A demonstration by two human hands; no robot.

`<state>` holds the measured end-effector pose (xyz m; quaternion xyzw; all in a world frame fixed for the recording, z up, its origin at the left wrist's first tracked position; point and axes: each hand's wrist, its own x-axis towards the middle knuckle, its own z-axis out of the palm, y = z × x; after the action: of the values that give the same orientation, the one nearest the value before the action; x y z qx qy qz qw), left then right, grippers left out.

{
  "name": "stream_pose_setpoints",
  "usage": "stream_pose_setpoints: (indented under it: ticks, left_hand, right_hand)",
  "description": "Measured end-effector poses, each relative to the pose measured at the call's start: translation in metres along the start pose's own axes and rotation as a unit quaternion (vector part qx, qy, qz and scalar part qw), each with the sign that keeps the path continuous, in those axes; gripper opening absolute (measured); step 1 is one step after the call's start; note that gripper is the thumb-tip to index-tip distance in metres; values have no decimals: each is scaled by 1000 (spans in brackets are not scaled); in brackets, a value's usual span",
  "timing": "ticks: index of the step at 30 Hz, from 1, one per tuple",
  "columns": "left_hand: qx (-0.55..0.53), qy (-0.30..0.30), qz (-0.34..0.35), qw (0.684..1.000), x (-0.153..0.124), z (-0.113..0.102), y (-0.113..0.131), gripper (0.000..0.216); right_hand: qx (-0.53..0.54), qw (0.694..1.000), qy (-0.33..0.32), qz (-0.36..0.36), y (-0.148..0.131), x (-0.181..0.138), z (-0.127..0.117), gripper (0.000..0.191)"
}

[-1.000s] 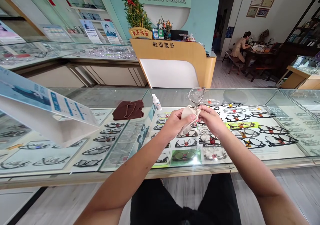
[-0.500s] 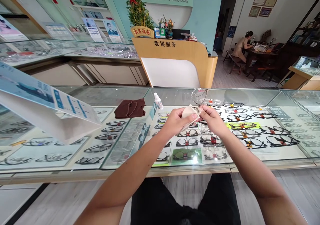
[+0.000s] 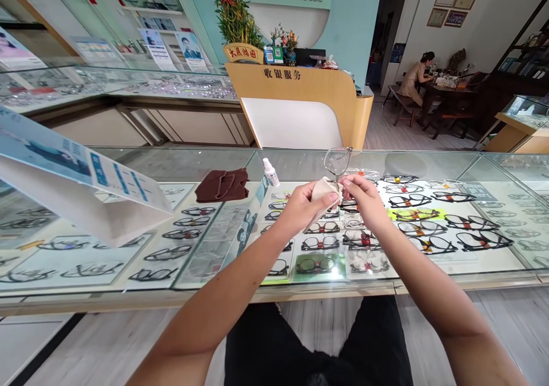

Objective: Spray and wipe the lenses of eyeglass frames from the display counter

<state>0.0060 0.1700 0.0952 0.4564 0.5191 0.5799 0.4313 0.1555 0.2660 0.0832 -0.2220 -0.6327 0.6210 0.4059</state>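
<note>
A glass counter (image 3: 295, 301) spans the shop, rows of spectacle frames (image 3: 321, 242) inside it. Above, the left hand (image 3: 301, 207) has its grip closed on a pale cloth (image 3: 322, 190) around the lower part of upright glasses (image 3: 338, 174), one lens rising clear. The right hand (image 3: 365, 198) meets them from the right, fingertips narrow, exact hold hidden. Far left sits a white bottle (image 3: 270, 173), contents unclear.
</note>
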Motion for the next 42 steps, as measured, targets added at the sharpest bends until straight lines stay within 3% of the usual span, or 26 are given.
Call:
stream_pose_setpoints:
  ticks: [6,12,17,30,36,42]
  left_hand:
    - [-16,-5,-8,1000,3,2,-8,60]
    - [-2,-28,-47,999,1,2,-10,69]
    - [15,-46,-53,997,-2,1,-7,61]
    - [-18,66,27,997,-3,13,-12,66]
    - [-22,8,30,999,3,7,-19,65]
    - [-74,-50,-31,996,8,1,-26,63]
  right_hand:
    - [111,992,15,56,3,-2,7,31]
    - [129,989,25,73,2,-3,11,31]
    - [172,978,31,113,1,-3,8,31]
    - [182,979,-2,92,5,-9,19,32]
    - [182,978,12,102,1,-7,14,37]
    - [205,973,18,108,-2,-5,10,35]
